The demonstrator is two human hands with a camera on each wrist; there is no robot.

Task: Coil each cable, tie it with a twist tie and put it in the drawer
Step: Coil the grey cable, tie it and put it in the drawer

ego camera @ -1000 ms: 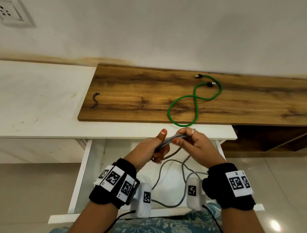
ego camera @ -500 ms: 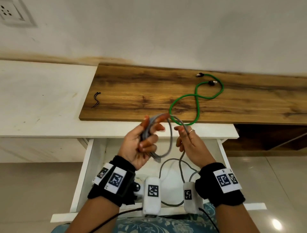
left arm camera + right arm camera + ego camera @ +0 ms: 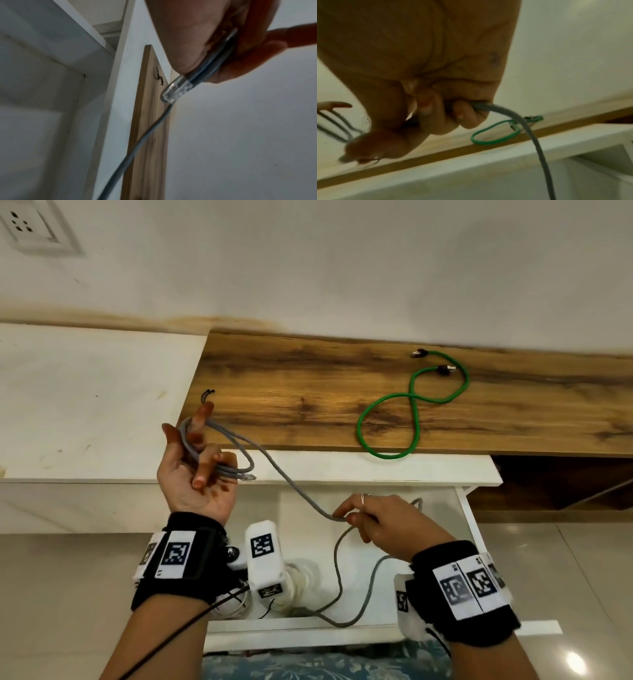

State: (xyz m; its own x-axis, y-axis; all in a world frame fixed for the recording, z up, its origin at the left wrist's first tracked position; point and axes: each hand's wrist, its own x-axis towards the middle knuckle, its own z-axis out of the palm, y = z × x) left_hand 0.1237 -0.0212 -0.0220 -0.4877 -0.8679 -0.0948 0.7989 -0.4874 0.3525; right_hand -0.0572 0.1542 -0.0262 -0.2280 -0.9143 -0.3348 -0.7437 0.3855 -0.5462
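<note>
My left hand (image 3: 197, 460) is raised palm up over the white counter edge and grips a few loops of the grey cable (image 3: 287, 484). The cable's clear plug (image 3: 175, 91) sticks out below the palm. From the loops the cable runs down right to my right hand (image 3: 380, 525), which pinches it over the open white drawer (image 3: 474, 529). The slack hangs into the drawer. A green cable (image 3: 412, 405) lies in a figure eight on the wooden board (image 3: 291, 392). A black twist tie (image 3: 207, 394) lies at the board's left end, just beyond my left fingertips.
A white counter (image 3: 85, 405) stretches to the left of the board. A wall socket (image 3: 24, 225) sits at the top left. An open shelf gap (image 3: 565, 484) lies under the board at the right, and tiled floor shows on both sides of the drawer.
My hands have parted: the left one swung left and up with the coiled loops, the right one slid down the cable toward the drawer, pulling a length taut between them.
</note>
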